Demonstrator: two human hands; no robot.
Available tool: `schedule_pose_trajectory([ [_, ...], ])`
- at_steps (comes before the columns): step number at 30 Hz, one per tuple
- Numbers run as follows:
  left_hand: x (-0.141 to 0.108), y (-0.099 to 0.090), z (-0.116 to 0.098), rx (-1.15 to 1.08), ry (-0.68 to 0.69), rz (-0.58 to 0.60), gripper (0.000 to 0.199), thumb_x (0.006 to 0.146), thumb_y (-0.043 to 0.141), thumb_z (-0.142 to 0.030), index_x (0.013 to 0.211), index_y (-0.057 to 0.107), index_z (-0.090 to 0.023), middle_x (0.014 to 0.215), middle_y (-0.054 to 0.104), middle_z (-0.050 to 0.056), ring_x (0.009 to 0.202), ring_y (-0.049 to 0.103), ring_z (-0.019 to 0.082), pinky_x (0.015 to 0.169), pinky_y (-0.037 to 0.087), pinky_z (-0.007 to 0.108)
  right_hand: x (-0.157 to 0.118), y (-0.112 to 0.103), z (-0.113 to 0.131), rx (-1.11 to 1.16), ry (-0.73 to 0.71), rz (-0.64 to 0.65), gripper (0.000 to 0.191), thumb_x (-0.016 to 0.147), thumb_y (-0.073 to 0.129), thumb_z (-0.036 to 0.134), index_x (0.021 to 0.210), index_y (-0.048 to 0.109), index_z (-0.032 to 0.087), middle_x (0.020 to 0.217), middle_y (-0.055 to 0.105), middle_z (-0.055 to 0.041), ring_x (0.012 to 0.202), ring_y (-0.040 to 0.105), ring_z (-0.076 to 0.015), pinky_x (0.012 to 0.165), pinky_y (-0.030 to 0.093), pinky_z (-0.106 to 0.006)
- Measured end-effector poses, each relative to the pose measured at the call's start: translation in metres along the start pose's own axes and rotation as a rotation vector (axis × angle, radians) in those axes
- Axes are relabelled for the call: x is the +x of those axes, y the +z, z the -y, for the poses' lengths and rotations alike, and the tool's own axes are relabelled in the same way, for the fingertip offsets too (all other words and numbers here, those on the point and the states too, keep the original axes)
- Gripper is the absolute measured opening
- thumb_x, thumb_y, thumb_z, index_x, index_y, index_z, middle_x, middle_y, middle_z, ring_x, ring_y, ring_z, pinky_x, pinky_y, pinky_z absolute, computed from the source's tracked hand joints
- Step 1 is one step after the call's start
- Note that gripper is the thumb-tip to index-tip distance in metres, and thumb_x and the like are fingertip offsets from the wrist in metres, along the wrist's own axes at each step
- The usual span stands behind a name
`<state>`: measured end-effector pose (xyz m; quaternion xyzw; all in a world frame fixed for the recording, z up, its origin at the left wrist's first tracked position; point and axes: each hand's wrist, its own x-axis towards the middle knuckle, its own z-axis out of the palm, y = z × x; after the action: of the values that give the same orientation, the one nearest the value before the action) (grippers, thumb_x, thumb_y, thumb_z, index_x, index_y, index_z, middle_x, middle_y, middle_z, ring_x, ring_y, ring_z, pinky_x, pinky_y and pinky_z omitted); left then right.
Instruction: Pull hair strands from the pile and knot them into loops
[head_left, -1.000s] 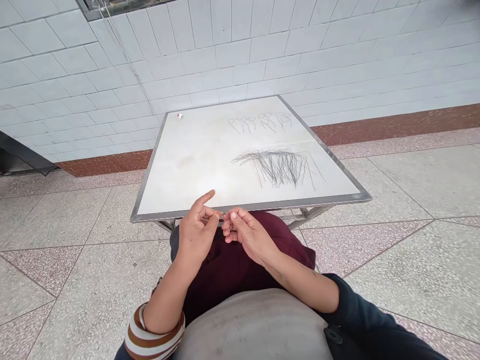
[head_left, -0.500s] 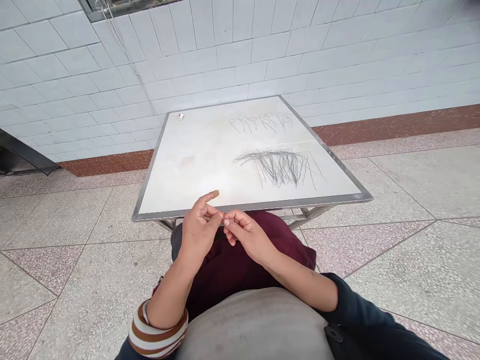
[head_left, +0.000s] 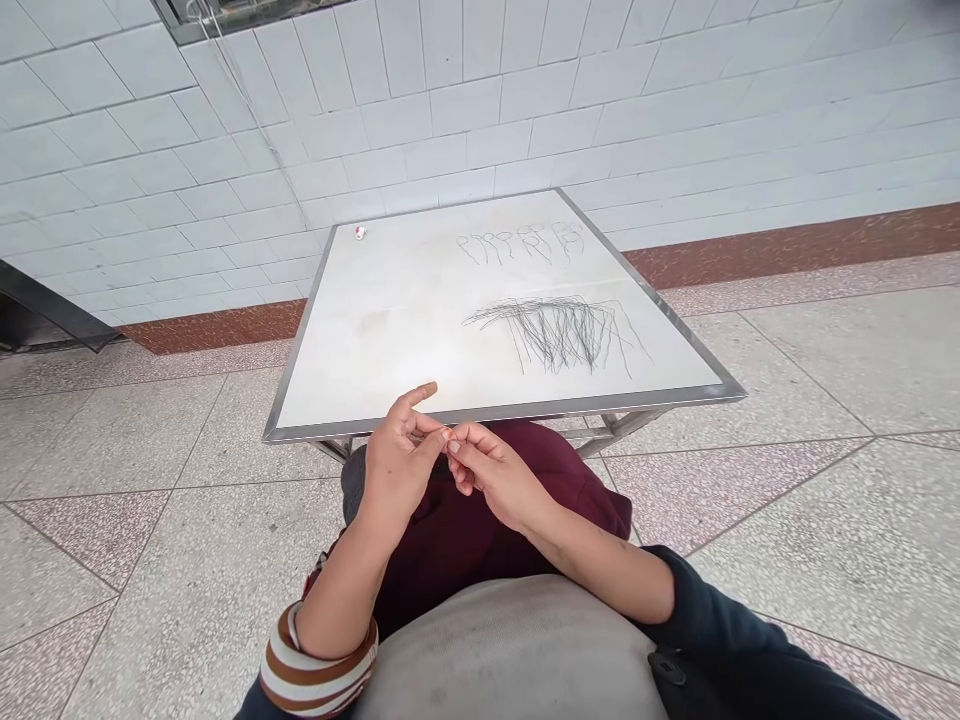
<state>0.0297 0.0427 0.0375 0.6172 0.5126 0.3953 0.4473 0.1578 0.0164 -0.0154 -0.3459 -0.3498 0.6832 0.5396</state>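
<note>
My left hand (head_left: pixel 397 465) and my right hand (head_left: pixel 495 472) meet fingertip to fingertip over my lap, just short of the table's near edge. The left thumb presses against a bent finger, while another finger points out over the tabletop. On the right, thumb and forefinger are pinched, the other fingers curled under. A tiny orange-red spot shows where the tips meet; what they hold is too small to name. Beyond them on the white table (head_left: pixel 375 370) lies a spread of thin dark strands (head_left: pixel 559 335). Farther back sits a row of looped dark strands (head_left: pixel 521 242).
A small white-and-red object (head_left: pixel 360 233) rests at the table's back left corner. Metal trim (head_left: pixel 660 300) edges the tabletop. Behind stands a white tiled wall (head_left: pixel 465 110) with a cable (head_left: pixel 259 120) hanging down it. The floor (head_left: pixel 247 560) is speckled stone.
Both hands stay pinched together in almost the same place, with only a slight shift at the fingertips. The view has moved very slightly; the strands on the table lie as before.
</note>
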Motion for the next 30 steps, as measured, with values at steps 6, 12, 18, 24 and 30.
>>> schedule_pose_trajectory([
  [6,0.0009,-0.0004,0.0052,-0.103,-0.023,0.046,0.047,0.075,0.064,-0.021,0.121,0.059,-0.022,0.069,0.065,-0.002,0.066,0.061,0.015,0.071,0.049,0.028,0.0000,-0.0011,0.0004,0.091,0.070,0.016,0.020,0.078,0.069,0.031,0.071,0.055,0.018,0.059,0.050,0.0048,0.048,0.039,-0.0064,0.044,0.028,-0.019],
  [12,0.0017,0.0010,0.0082,-0.137,-0.031,0.027,0.039,0.074,0.063,-0.019,0.114,0.063,-0.020,0.067,0.063,-0.002,0.064,0.059,0.013,0.069,0.049,0.027,0.0011,-0.0003,-0.0016,0.138,0.085,0.013,0.019,0.076,0.069,0.029,0.069,0.056,0.018,0.058,0.050,0.0046,0.048,0.037,-0.0062,0.043,0.024,-0.018],
  [18,0.0001,0.0005,0.0038,-0.151,-0.044,0.017,0.038,0.074,0.063,-0.018,0.113,0.063,-0.020,0.066,0.062,-0.003,0.064,0.058,0.013,0.069,0.050,0.027,0.0011,0.0001,-0.0013,0.154,0.093,0.014,0.017,0.076,0.070,0.028,0.070,0.057,0.018,0.058,0.050,0.0048,0.047,0.035,-0.0058,0.043,0.023,-0.018],
  [24,0.0015,-0.0004,0.0034,-0.168,-0.055,0.036,0.040,0.074,0.064,-0.020,0.114,0.062,-0.019,0.065,0.062,-0.003,0.063,0.059,0.013,0.067,0.051,0.027,0.0003,-0.0006,-0.0014,0.088,0.063,0.018,0.022,0.078,0.069,0.032,0.069,0.054,0.018,0.058,0.049,0.0051,0.047,0.036,-0.0058,0.043,0.023,-0.018],
  [30,0.0048,-0.0073,0.0041,0.027,-0.034,0.074,0.049,0.077,0.061,-0.021,0.126,0.057,-0.025,0.073,0.067,-0.001,0.066,0.061,0.014,0.070,0.050,0.028,-0.0031,-0.0016,-0.0010,0.079,0.052,0.074,0.018,0.082,0.066,0.037,0.082,0.061,0.019,0.066,0.048,0.0032,0.056,0.039,-0.0082,0.045,0.028,-0.018],
])
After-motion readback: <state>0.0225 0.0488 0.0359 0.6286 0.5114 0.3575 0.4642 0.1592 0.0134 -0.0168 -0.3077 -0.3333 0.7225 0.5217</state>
